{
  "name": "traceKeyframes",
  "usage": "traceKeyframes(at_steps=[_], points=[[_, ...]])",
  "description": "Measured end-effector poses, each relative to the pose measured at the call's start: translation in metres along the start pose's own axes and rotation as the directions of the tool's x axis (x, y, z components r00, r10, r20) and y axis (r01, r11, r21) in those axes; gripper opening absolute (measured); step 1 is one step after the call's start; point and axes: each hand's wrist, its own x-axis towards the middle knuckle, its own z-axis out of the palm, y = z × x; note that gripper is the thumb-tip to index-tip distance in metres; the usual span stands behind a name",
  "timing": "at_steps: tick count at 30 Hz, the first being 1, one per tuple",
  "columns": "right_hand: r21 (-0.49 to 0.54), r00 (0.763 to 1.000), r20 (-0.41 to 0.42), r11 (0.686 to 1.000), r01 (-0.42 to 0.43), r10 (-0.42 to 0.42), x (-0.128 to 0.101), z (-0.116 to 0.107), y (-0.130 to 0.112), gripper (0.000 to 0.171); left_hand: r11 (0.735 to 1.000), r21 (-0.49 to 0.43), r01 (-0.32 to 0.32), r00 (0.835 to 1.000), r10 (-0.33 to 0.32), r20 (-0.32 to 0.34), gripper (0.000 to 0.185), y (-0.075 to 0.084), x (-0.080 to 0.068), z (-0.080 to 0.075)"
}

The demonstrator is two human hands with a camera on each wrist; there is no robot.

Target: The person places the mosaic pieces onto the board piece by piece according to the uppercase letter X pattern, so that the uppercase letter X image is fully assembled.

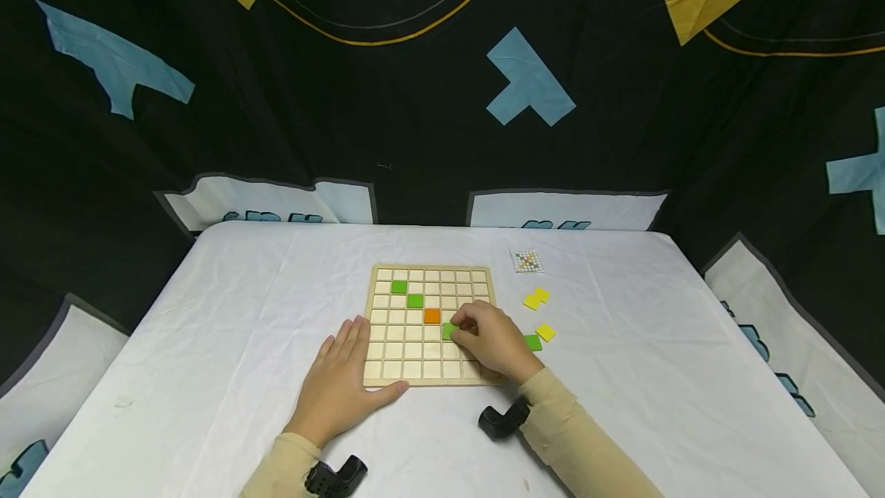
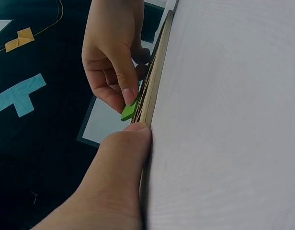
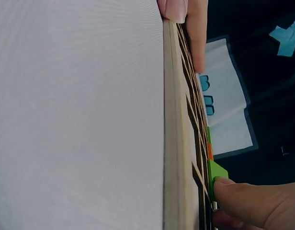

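A wooden grid board point(image 1: 449, 383) lies on the white table. My right hand point(image 1: 499, 340) pinches a green square tile point(image 1: 448, 331) between thumb and fingers, at a cell right of the board's middle. In the right wrist view that tile point(image 3: 217, 170) stands tilted at the grid's surface. On the board, two green tiles point(image 1: 399, 287) and an orange tile point(image 1: 432, 316) form a diagonal leading down toward the held one. My left hand point(image 1: 339, 390) rests along the board's left edge with fingers straight, its thumb at the front edge. The right hand covers some cells on the right.
Right of the board lie a few yellow tiles point(image 1: 545, 332) and another green tile point(image 1: 533, 343), partly behind the right hand. A small card with a coloured grid pattern point(image 1: 527, 260) lies farther back. Dark cloth point(image 1: 415, 137) with blue and yellow shapes hangs behind the table.
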Motion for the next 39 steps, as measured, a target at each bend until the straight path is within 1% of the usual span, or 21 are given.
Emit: traceKeyframes(at_steps=[3, 8, 13, 15, 18, 22, 25, 28, 30, 33, 36, 39], points=[[-0.014, 1.000, 0.016, 1.000, 0.015, -0.015, -0.001, 0.000, 0.000, 0.006, 1.000, -0.001, 0.001, 1.000, -0.001, -0.001, 0.120, 0.000, 0.000, 0.000], [-0.040, 0.998, 0.053, 0.999, 0.031, -0.029, -0.004, -0.003, 0.001, 0.009, 1.000, -0.001, 0.004, 1.000, -0.004, 0.004, 0.120, 0.000, 0.000, 0.001], [-0.039, 0.996, 0.084, 0.998, 0.039, -0.036, -0.012, -0.012, 0.005, 0.011, 1.000, -0.004, 0.008, 1.000, -0.008, 0.007, 0.120, 0.001, -0.001, 0.001], [-0.044, 0.997, 0.079, 0.999, 0.028, -0.025, -0.016, -0.018, 0.008, 0.013, 1.000, -0.002, 0.005, 1.000, -0.005, 0.006, 0.120, 0.001, -0.001, 0.001], [-0.064, 0.998, 0.058, 0.998, -0.013, 0.017, -0.023, -0.030, 0.014, 0.019, 1.000, 0.003, 0.000, 1.000, 0.000, 0.002, 0.120, 0.000, -0.001, 0.001], [-0.124, 0.998, 0.032, 0.991, -0.055, 0.059, -0.030, -0.047, 0.028, 0.028, 1.000, 0.006, -0.003, 1.000, 0.003, -0.001, 0.120, 0.000, 0.000, 0.001], [-0.185, 0.995, 0.036, 0.979, -0.085, 0.093, -0.036, -0.058, 0.040, 0.033, 1.000, 0.005, -0.002, 1.000, 0.002, -0.001, 0.121, -0.001, 0.000, 0.001], [-0.229, 0.990, 0.058, 0.967, -0.111, 0.127, -0.042, -0.066, 0.049, 0.037, 1.000, 0.007, -0.003, 1.000, 0.003, 0.000, 0.121, -0.001, 0.000, 0.001], [-0.244, 0.987, 0.073, 0.962, -0.119, 0.141, -0.044, -0.069, 0.053, 0.036, 1.000, 0.007, -0.003, 1.000, 0.003, 0.001, 0.121, -0.001, 0.000, 0.001], [-0.248, 0.987, 0.083, 0.962, -0.112, 0.137, -0.047, -0.070, 0.056, 0.032, 1.000, 0.005, -0.002, 1.000, 0.002, -0.001, 0.121, -0.001, 0.000, 0.001], [-0.249, 0.988, 0.078, 0.963, -0.107, 0.130, -0.048, -0.071, 0.058, 0.026, 1.000, 0.003, -0.001, 1.000, 0.001, -0.001, 0.121, -0.001, 0.001, 0.001], [-0.243, 0.988, 0.068, 0.963, -0.120, 0.140, -0.048, -0.071, 0.059, 0.020, 1.000, 0.003, -0.003, 1.000, 0.003, -0.002, 0.121, -0.001, 0.001, 0.002]])
